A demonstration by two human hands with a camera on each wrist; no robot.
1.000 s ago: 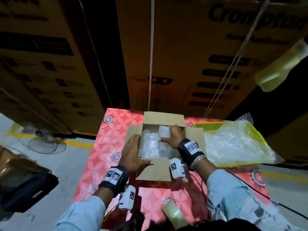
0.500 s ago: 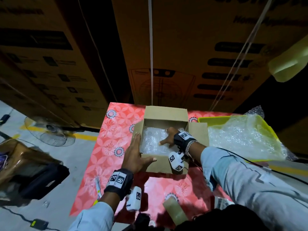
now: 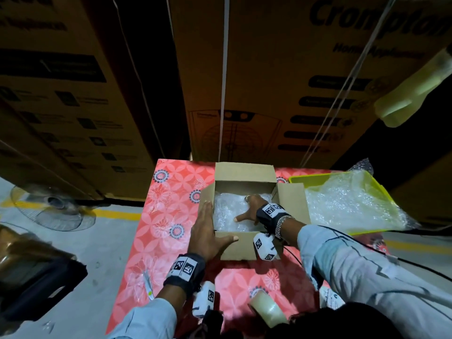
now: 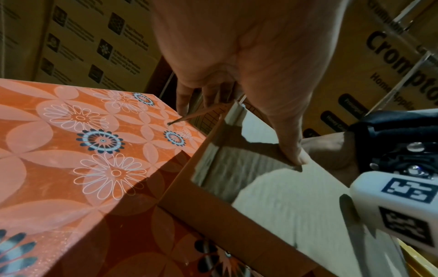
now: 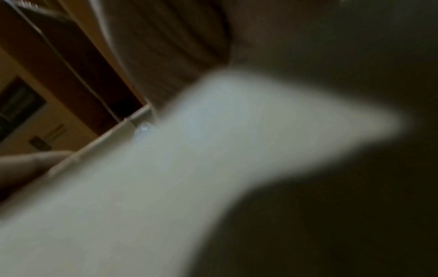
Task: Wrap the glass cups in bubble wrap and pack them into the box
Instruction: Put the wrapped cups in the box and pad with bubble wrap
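A small open cardboard box (image 3: 241,248) stands on the red floral table (image 3: 168,216). Bubble-wrapped cups (image 3: 226,214) fill its inside as white crinkled bundles. My left hand (image 3: 208,231) lies flat along the box's left wall, and its thumb rests across the near flap; the left wrist view shows this hand (image 4: 249,65) with straight fingers beside the box wall (image 4: 237,224). My right hand (image 3: 254,206) is down inside the box on the wrapped cups, thumb spread out to the left, fingertips hidden. The right wrist view is a blur of white bubble wrap (image 5: 189,168).
A yellow tray (image 3: 300,178) holding loose bubble wrap (image 3: 347,206) sits right of the box. A tape roll (image 3: 267,309) and scissors (image 3: 148,285) lie near the table's front edge. Tall cartons (image 3: 269,81) stand behind the table, and a fan (image 3: 51,206) is on the floor at left.
My right hand went down into the box with the wrapped cup it held above the rim and now lies on the bundles. The left hand stayed on the box's left side.
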